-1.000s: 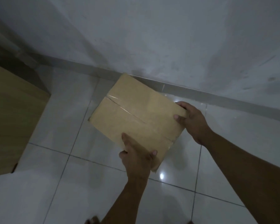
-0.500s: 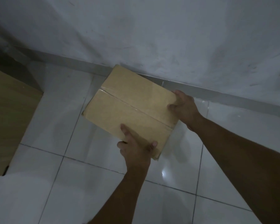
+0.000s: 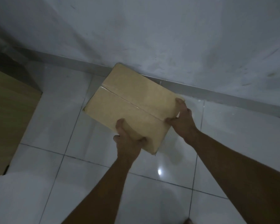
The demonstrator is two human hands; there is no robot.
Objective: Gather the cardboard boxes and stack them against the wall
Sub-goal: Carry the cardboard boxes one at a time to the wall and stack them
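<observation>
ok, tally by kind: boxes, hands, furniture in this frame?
Cardboard box: 1, taped shut, far corner at the wall
Hands: 2, left hand and right hand, both gripping it
Wooden furniture: 1, at left
Total: 4

Bare indoor room, tiled floor, plastered wall

dim, bluish | glare spot on floor | corners perhaps warped

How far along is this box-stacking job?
Early on. Done: nothing stacked in view. In hand: one taped cardboard box, gripped by the left hand and right hand, far corner near the wall. Left: set it down; no other boxes show.
</observation>
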